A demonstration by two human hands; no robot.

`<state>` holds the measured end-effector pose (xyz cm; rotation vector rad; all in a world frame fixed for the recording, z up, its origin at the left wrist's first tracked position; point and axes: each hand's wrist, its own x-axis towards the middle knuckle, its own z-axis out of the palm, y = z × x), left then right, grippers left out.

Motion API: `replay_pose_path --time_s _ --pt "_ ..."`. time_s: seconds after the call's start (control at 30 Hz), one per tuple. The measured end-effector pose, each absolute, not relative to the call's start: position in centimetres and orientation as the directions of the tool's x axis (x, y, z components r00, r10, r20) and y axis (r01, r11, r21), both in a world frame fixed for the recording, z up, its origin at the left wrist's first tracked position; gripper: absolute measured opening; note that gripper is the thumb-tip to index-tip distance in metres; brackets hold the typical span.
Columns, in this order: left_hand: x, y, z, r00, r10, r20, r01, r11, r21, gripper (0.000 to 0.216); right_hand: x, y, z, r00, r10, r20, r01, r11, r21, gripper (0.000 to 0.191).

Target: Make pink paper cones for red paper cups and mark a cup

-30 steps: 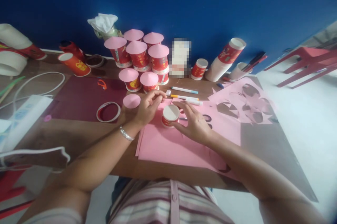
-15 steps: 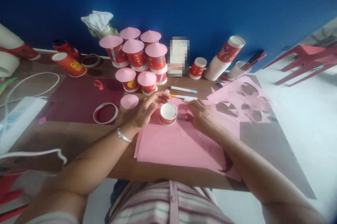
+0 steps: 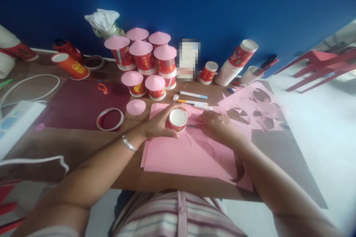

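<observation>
Cupping a small red paper cup (image 3: 178, 119), the left hand (image 3: 158, 125) has its grip curled around the cup's side. The cup stands upright on pink paper sheets (image 3: 180, 155) on the desk (image 3: 83, 144). The right hand (image 3: 217, 125) rests just beside it on the paper, fingers folded. Whether its grip pinches anything, I cannot tell.

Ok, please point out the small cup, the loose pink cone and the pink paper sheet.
small cup (image 3: 178, 118): head view, on its white top.
loose pink cone (image 3: 136, 107): head view, on its middle.
pink paper sheet (image 3: 180, 159): head view, on a bare near part.
</observation>
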<state>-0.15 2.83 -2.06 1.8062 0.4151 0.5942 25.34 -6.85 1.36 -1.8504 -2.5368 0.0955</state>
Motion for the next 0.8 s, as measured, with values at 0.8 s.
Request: replay_pose_path --time_s 0.8 --pt "0.5 2.9 -1.6 0.748 0.659 0.076 0.239 -0.374 0.896 0.079 26.1 -0.8 0.9 -0.182 0.978 0.103 0.982 0.187 -0.039 0.021"
